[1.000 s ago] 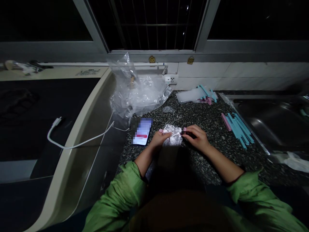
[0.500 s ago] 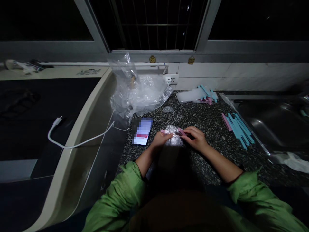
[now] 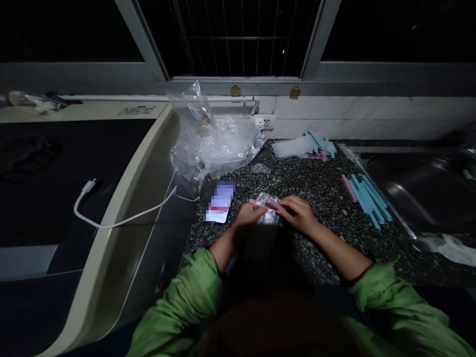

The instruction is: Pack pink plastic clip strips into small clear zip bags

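Over the speckled counter, my right hand [image 3: 300, 214] pinches a short pink stick-shaped piece [image 3: 275, 205] that points left toward my other hand. My left hand [image 3: 250, 214] is closed, its thumb pressed on a small clear plastic bag [image 3: 265, 197]. A bit of pink shows by the left fingertips; whether it is a separate piece I cannot tell. The pink stick lies over or at the bag's edge. A lit phone [image 3: 221, 202] rests just left of my left hand.
Blue sticks [image 3: 368, 198] with a pink one lie beside the sink [image 3: 427, 173]. Behind are a pale flat packet [image 3: 293, 147] with blue and pink pieces, a crumpled plastic bag [image 3: 223, 144] and a small clear wrapper [image 3: 260, 168]. A white cable [image 3: 122, 223] crosses the left side.
The pink stick in my right hand has moved left and now shows more of its length over the clear bag. My left hand has shifted only slightly.
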Motion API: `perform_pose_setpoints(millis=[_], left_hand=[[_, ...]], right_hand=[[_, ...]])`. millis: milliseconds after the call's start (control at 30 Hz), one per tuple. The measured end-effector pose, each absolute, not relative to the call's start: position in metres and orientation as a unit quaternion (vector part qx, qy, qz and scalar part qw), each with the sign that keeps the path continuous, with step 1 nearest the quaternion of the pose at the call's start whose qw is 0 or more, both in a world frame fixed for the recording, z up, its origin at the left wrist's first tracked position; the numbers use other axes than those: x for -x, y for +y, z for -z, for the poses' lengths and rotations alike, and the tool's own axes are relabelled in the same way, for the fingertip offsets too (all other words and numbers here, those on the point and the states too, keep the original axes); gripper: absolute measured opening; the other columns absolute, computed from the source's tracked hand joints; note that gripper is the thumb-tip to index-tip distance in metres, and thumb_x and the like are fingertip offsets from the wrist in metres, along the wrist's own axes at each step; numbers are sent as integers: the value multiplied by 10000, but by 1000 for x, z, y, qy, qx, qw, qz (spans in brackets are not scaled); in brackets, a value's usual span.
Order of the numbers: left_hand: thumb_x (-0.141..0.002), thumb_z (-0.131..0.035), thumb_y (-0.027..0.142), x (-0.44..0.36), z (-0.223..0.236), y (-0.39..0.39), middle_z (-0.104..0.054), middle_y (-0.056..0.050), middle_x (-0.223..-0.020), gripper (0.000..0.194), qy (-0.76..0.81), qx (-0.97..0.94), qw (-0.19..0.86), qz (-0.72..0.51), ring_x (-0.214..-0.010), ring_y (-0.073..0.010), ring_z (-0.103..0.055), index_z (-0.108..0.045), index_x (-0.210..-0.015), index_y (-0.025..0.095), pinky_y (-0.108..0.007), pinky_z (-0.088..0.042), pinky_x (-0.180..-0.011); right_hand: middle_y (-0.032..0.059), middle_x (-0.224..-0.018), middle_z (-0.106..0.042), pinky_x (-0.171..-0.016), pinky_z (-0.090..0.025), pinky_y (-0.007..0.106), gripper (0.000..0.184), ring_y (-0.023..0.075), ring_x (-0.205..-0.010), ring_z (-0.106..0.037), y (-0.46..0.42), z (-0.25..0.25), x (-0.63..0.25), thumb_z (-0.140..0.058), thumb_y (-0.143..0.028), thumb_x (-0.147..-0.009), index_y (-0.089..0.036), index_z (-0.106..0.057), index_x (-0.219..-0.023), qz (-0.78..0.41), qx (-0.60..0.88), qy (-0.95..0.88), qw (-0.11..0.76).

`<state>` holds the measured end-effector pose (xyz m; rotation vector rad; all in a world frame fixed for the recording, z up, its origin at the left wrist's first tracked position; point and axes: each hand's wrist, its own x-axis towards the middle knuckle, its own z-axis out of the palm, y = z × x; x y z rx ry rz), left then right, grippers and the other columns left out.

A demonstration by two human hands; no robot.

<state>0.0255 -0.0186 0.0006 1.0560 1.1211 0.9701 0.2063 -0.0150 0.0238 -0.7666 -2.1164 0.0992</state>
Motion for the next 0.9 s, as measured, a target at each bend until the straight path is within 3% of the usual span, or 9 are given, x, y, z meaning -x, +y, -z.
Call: perform_pose_setpoints(millis=[333,900], left_hand=[[-577,-683,447,-24,-5,-21,-408,49,-475,346,481,-486,610,-400,-472,-59,-334,-555,-561,125,-212,-231,-474],[-531,-725,468,-25,-5,-21,-556,3,-614,412,443,-473,640,-412,-591,-95,-457,-653,-711,104,-220,-336,-578]], right_hand=[[71,-774,-647,-631,-503,296,130,158,-719,-595,-15,-22,-206,-580,-260,-799,-181,-620,-894,-31,306,-858,411],[69,-756,-648,-632,-495,283,133,153,-701,-589,-15,-17,-203,-566,-252,-809,-174,-632,-895,-14,319,-861,396]])
